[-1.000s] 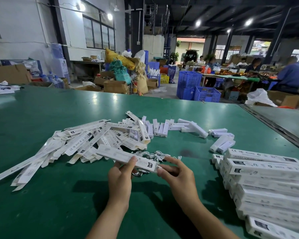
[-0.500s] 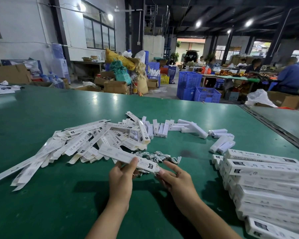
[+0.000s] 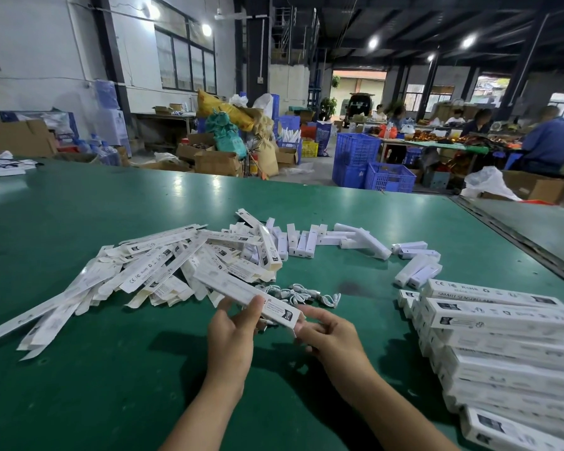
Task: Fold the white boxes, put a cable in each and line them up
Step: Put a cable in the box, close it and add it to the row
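- Head view, looking down at a green counter (image 3: 95,402) in a busy workshop.
- The left hand (image 3: 230,336) grips one long white box (image 3: 238,291) just above the counter, with the thumb on its top face and the fingers (image 3: 224,307) wrapped round its far side.
- The box's long axis runs from far left to near right, and its printed end points near right, toward the other hand.
- The right hand (image 3: 334,336) meets that near-right end with its fingers partly curled. I cannot tell whether they pinch the end flap or only touch it.
- To the left of the hands and farther away, a loose heap of flat boxes (image 3: 150,271) lies unfolded on the counter. Most of their long axes run from near left to far right.
- Just beyond the held box, a small tangle of white cables (image 3: 302,294) lies on the counter.
- At the right, finished boxes (image 3: 502,320) are stacked in rows, with their long axes running roughly left to right and their printed faces up.
- Farther back, short white bars (image 3: 302,244) are scattered in a loose arc, some standing on end and some lying flat.
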`<action>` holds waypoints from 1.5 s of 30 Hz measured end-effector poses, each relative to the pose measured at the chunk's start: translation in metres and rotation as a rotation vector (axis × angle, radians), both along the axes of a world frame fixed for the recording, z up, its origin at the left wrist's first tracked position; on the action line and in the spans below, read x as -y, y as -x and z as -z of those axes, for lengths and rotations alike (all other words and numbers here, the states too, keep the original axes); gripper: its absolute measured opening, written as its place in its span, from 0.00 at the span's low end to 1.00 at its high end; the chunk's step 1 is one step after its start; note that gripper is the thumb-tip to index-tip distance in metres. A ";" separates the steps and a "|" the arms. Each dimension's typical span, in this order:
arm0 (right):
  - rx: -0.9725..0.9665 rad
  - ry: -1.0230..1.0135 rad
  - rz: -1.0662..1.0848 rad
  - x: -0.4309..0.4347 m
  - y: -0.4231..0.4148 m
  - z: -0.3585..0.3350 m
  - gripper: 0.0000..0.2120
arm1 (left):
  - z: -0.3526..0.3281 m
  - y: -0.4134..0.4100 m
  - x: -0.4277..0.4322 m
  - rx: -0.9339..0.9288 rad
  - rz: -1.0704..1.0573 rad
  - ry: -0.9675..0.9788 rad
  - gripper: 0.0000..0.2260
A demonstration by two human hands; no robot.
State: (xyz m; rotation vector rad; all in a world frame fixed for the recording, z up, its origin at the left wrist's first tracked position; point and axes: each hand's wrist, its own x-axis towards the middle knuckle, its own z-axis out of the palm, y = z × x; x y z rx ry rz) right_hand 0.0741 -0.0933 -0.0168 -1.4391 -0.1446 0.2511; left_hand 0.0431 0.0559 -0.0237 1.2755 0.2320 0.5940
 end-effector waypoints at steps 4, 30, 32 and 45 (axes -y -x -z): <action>0.269 0.310 0.096 -0.002 0.007 0.001 0.08 | 0.002 0.001 0.001 0.016 -0.010 -0.064 0.36; 0.831 0.313 0.087 0.008 0.014 -0.002 0.11 | 0.001 0.008 0.005 0.017 0.302 -0.369 0.20; 0.859 0.343 0.052 0.009 0.015 -0.003 0.12 | 0.000 0.007 0.004 0.021 0.296 -0.350 0.20; 1.182 0.509 0.122 0.014 0.003 -0.002 0.09 | 0.004 0.007 0.004 -0.006 0.275 -0.329 0.12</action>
